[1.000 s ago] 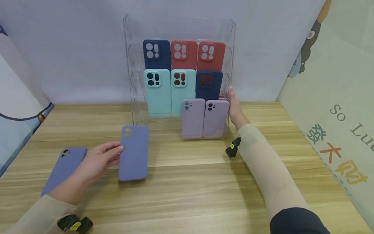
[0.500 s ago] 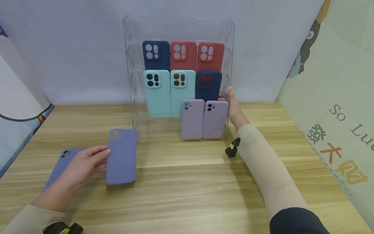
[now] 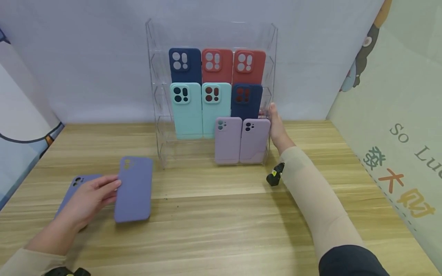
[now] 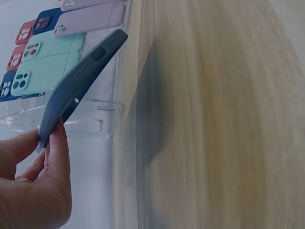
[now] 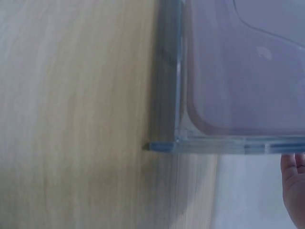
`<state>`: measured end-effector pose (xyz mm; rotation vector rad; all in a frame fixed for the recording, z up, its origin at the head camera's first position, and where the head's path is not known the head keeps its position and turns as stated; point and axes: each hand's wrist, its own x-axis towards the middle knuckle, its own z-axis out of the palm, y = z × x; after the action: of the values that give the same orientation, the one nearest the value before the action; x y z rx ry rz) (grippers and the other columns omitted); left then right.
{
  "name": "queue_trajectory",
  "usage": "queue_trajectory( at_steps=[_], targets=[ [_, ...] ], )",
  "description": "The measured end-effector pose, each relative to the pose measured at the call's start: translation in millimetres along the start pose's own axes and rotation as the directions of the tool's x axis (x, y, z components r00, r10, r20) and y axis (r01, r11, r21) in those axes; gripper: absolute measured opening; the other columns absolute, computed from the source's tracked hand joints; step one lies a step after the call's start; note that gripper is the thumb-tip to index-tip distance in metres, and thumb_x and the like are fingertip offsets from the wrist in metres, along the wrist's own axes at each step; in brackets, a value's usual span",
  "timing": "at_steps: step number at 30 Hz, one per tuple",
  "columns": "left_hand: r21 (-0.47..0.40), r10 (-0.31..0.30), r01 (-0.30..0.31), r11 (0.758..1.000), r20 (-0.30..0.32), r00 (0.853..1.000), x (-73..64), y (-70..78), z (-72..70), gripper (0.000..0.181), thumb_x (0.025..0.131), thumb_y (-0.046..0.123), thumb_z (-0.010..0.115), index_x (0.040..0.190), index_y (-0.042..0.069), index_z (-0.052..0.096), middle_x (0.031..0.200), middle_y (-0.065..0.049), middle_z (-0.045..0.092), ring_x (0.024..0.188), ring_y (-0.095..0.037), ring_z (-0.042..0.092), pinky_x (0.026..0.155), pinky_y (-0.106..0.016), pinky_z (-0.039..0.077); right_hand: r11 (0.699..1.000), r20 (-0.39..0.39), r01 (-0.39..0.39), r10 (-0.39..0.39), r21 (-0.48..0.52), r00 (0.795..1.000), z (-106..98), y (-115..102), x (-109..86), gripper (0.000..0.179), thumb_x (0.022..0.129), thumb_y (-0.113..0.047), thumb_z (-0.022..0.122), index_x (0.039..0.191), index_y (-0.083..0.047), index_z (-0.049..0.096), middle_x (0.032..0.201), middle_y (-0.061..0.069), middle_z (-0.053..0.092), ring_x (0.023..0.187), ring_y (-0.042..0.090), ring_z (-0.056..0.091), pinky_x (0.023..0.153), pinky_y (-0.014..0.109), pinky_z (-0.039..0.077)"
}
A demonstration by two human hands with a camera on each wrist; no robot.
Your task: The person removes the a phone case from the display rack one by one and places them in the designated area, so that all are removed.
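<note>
In the head view my left hand (image 3: 84,199) pinches the left edge of a purple-blue phone case (image 3: 134,189) and holds it above the table. The left wrist view shows that case (image 4: 78,78) edge-on, between thumb and fingers of the left hand (image 4: 43,186). Partly hidden under my left hand and wrist, a second purple-blue phone case (image 3: 70,191) lies on the table. My right hand (image 3: 279,128) rests against the right side of a clear tiered display stand (image 3: 186,151). At the right wrist view's edge, the right hand (image 5: 294,191) shows only partly, fingers fairly straight.
Two lilac phone cases (image 3: 228,140) fill the right of the stand's lowest tier. Behind them stand mint cases (image 3: 188,115) and a dark blue case (image 3: 246,103). Higher up are another dark blue case (image 3: 186,65) and two red cases (image 3: 217,63). A wooden table (image 3: 221,230) lies beneath.
My left hand has carried the purple-blue case leftward and a little toward me, away from the stand's front left. The right hand stays at the stand's side.
</note>
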<state>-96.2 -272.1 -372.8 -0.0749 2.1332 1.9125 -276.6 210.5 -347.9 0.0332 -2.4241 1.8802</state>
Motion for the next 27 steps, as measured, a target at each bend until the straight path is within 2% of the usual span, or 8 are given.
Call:
queue_trajectory(
  at_steps=[2,6,9,12,14,16,23,27],
  targets=[
    [0.012,0.001,-0.001,1.0,0.004,1.0,-0.7,-1.3,-2.5,0.05,0.096,0.022,0.053,0.133,-0.008,0.036,0.097,0.016,0.059,0.087,-0.001,0.059,0.075,-0.018,0.052,1.0,-0.001,0.002,-0.002,0.003,1.0,0,0,0.3,0.077,0.095,-0.058,0.012,0.143,-0.001,0.032,0.144,0.018,0.035,0.131,0.028,0.032,0.111,0.04,0.02],
    [-0.022,-0.008,0.008,1.0,0.001,1.0,-1.2,-3.7,-7.3,0.023,0.095,0.02,0.055,0.117,0.012,0.053,0.095,0.014,0.063,0.085,-0.003,0.06,0.073,-0.019,0.053,1.0,0.003,0.0,0.0,0.002,1.0,0,-1,-0.5,0.078,0.095,-0.06,0.013,0.143,-0.002,0.033,0.143,0.018,0.036,0.13,0.028,0.033,0.11,0.04,0.021],
    [-0.033,-0.033,0.032,0.999,-0.013,0.999,-1.5,-4.5,-9.9,0.013,0.094,0.021,0.057,0.107,0.02,0.055,0.092,0.013,0.064,0.083,-0.004,0.061,0.072,-0.02,0.053,1.0,-0.002,-0.01,0.01,-0.008,1.0,0,-2,-2.1,0.08,0.093,-0.063,0.014,0.145,-0.004,0.029,0.147,0.015,0.031,0.134,0.026,0.027,0.112,0.039,0.017],
    [0.03,-0.057,0.058,0.998,-0.019,0.998,-2.2,-4.3,-11.4,0.038,0.095,0.024,0.055,0.126,0.003,0.049,0.091,0.016,0.063,0.082,-0.003,0.061,0.072,-0.02,0.053,1.0,-0.007,-0.017,0.017,-0.02,1.0,0,-3,-3.9,0.081,0.092,-0.064,0.014,0.146,-0.005,0.027,0.15,0.013,0.026,0.137,0.024,0.022,0.113,0.039,0.014],
    [0.077,-0.072,0.074,0.994,-0.02,0.997,-2.4,-4.6,-12.4,0.057,0.096,0.026,0.053,0.136,-0.009,0.035,0.091,0.018,0.062,0.083,-0.002,0.06,0.072,-0.02,0.053,1.0,-0.004,-0.014,0.014,-0.018,1.0,0,-3,-4.7,0.081,0.092,-0.064,0.014,0.146,-0.005,0.027,0.15,0.014,0.027,0.137,0.024,0.023,0.113,0.039,0.014],
    [0.13,-0.069,0.07,0.989,-0.014,0.998,-2.7,-5.3,-13.6,0.068,0.097,0.027,0.05,0.139,-0.018,0.019,0.092,0.02,0.06,0.083,-0.001,0.059,0.073,-0.02,0.053,1.0,0.001,-0.01,0.01,-0.019,1.0,0,-3,-5.2,0.081,0.093,-0.064,0.013,0.146,-0.004,0.029,0.149,0.014,0.029,0.136,0.025,0.025,0.112,0.04,0.016],
    [0.158,-0.06,0.058,0.986,0.005,0.998,-2.7,-11.8,-20.0,0.064,0.099,0.021,0.047,0.138,-0.02,0.016,0.094,0.021,0.058,0.084,0.0,0.059,0.073,-0.021,0.053,1.0,0.011,-0.004,0.004,-0.005,1.0,0,-3,-4.4,0.078,0.095,-0.059,0.012,0.143,-0.002,0.034,0.143,0.018,0.037,0.13,0.029,0.033,0.11,0.04,0.022],
    [0.168,-0.081,0.08,0.983,-0.004,0.997,-1.7,-14.5,-24.2,0.067,0.099,0.024,0.048,0.139,-0.019,0.016,0.095,0.022,0.056,0.084,0.001,0.058,0.073,-0.021,0.053,1.0,0.014,0.005,-0.004,-0.006,1.0,0,-3,-4.0,0.077,0.096,-0.058,0.011,0.143,-0.001,0.033,0.144,0.018,0.036,0.131,0.029,0.032,0.111,0.04,0.021]
  ],
)
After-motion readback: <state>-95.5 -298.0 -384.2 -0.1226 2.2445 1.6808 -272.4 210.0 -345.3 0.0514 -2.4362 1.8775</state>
